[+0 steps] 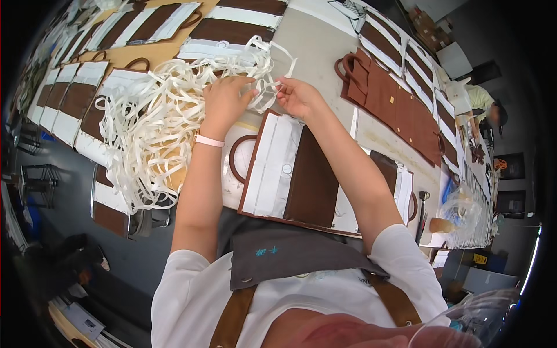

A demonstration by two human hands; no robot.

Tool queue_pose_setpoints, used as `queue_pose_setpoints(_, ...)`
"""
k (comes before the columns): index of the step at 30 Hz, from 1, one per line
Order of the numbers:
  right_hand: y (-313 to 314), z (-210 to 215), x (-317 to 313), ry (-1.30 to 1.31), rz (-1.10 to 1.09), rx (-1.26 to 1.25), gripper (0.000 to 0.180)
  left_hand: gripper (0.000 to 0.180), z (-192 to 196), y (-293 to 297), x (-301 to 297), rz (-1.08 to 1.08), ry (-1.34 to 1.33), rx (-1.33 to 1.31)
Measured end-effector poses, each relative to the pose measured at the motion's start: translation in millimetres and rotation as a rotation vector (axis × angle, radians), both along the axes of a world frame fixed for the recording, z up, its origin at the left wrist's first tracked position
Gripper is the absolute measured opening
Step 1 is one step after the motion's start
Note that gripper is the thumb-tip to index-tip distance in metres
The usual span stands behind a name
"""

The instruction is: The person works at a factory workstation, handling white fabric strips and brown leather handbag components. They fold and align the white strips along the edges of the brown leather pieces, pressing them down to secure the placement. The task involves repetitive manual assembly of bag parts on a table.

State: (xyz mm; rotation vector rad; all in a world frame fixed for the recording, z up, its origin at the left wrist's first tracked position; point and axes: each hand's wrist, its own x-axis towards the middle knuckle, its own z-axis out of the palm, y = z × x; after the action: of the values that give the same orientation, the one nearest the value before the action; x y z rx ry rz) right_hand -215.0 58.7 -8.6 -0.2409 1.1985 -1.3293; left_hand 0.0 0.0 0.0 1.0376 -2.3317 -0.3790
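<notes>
A big tangled heap of narrow white tape (156, 116) lies on the table at the left. My left hand (227, 98) rests at the heap's right edge, palm down, with thumb and fingers apart. Just to the right, my right hand (297, 98) pinches a strand of the white tape between thumb and fingertips; loose loops hang between the two hands. Below them, close to my body, lies a flat brown bag panel (313, 168) with white backing strips and a brown looped handle (238, 159) at its left end. My right forearm crosses over this panel and hides part of it.
To the right lies a reddish-brown bag piece (391, 101) with handles. More brown-and-white panels (90, 87) line the left and far sides. A dark-handled tool (422, 203) and clear plastic wrap (461, 209) sit at the right edge. Another person (481, 101) is farther right.
</notes>
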Motion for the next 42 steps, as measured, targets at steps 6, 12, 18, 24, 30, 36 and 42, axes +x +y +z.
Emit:
queue_pose_setpoints(6, 36.1, 76.5, 38.1, 0.452, 0.102, -0.311, 0.023, 0.039, 4.9, 1.1, -1.7, 0.000, 0.107, -0.035)
queue_pose_setpoints(12, 59.9, 84.5, 36.2, 0.635, 0.000, -0.390, 0.027, 0.066, 2.2, -5.9, -0.8, 0.062, 0.157, -0.065)
queue_pose_setpoints(18, 78.6, 91.8, 50.8, 0.362, -0.175, -0.450, 0.020, 0.088, 0.5, -11.1, 2.1, 0.076, 0.254, 0.006)
queue_pose_setpoints(24, 96.0, 76.4, 34.5, 0.020, -0.244, -0.537, 0.009, 0.101, 0.4, -13.1, 4.8, 0.068, 0.293, -0.037)
queue_pose_setpoints(30, 110.4, 74.9, 44.6, 0.144, -0.019, -0.573, 0.015, 0.105, 10.2, -7.2, 2.2, 0.045, 0.298, 0.173)
queue_pose_setpoints(36, 123.4, 123.5, 69.5, 0.680, 0.532, -0.203, 0.037, 0.101, 18.8, -5.7, 5.8, 0.033, 0.267, 0.214)
queue_pose_setpoints(42, 130.5, 121.9, 68.2, 0.689, 0.763, -0.728, 0.067, 0.083, 21.1, -9.1, 7.8, -0.038, 0.472, 0.428)
